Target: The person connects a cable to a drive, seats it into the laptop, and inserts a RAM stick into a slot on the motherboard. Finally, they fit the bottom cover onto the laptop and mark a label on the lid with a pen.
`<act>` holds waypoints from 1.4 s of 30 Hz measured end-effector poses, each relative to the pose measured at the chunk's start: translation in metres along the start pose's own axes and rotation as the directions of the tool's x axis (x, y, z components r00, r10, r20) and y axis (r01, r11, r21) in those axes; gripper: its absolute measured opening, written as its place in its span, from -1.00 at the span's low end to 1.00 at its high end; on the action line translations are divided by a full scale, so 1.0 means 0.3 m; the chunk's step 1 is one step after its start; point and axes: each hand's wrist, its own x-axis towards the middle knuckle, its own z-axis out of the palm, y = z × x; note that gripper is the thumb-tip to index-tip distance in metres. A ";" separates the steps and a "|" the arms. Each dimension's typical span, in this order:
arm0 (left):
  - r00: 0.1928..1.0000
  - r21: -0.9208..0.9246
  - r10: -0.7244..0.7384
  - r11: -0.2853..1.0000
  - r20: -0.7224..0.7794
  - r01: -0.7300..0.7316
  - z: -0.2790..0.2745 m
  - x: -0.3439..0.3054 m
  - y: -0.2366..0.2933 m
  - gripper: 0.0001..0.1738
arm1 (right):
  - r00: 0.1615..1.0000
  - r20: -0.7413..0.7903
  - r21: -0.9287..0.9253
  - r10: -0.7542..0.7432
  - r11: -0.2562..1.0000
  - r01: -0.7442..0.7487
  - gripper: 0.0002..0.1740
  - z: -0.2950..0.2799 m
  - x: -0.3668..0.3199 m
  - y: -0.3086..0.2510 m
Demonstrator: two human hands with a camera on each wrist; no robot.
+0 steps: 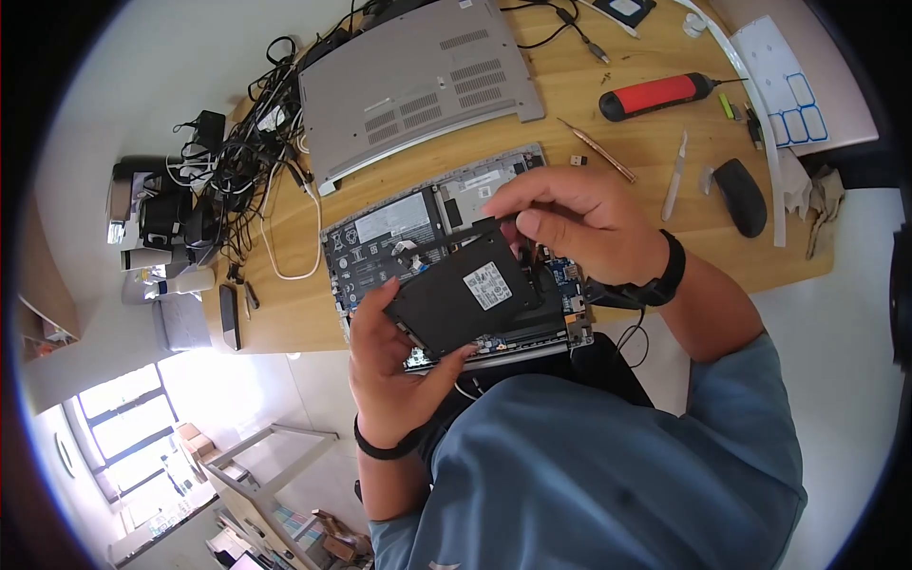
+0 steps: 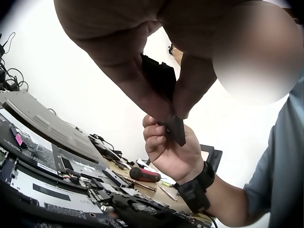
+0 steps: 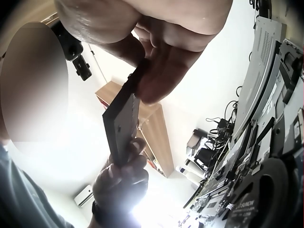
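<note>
A flat black 2.5-inch drive (image 1: 454,302) with a white printed label is held tilted above the opened laptop base (image 1: 380,233). My left hand (image 1: 391,385) grips its near left side between thumb and fingers. Thumb and forefinger of my right hand (image 1: 603,233) pinch a thin black strip (image 1: 461,237) along the drive's far edge. In the right wrist view, the drive (image 3: 122,124) appears nearly edge-on, between the left hand (image 3: 124,183) below and the right hand (image 3: 152,42) above. The drive hides part of the laptop's board and battery area.
Behind the base lies the grey laptop bottom cover (image 1: 418,85). A red-and-black electric screwdriver (image 1: 655,97), a copper-coloured screwdriver (image 1: 598,150), a white-handled knife (image 1: 675,176) and a black mouse (image 1: 740,198) lie to the right. Tangled cables (image 1: 252,157) crowd the left.
</note>
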 end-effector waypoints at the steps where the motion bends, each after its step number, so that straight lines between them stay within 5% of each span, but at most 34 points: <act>1: 1.000 0.025 0.004 1.000 -0.007 -0.004 -0.002 -0.002 0.003 0.01 | 0.999 -0.039 0.012 -0.024 1.000 0.024 -0.71 0.001 0.001 -0.001; 21: 0.998 0.135 -0.035 0.991 0.060 0.027 -0.020 -0.005 0.006 -0.09 | 0.994 -0.026 -0.326 -0.109 0.940 0.095 -0.82 0.005 0.007 -0.011; 36: 0.995 0.335 -0.020 0.942 0.102 -0.016 -0.057 -0.022 0.008 -0.13 | 0.998 0.042 -0.169 -0.036 0.985 0.042 -0.82 -0.008 0.011 0.005; 39: 0.995 0.277 0.000 0.960 0.098 -0.027 -0.056 -0.025 -0.007 -0.09 | 0.993 0.110 -0.211 -0.047 0.975 0.069 -0.78 -0.011 0.009 0.003; 42: 0.998 0.054 0.052 0.997 0.026 -0.053 -0.030 -0.010 -0.012 -0.05 | 0.988 0.151 0.035 -0.046 0.999 0.041 -0.69 0.006 0.002 0.004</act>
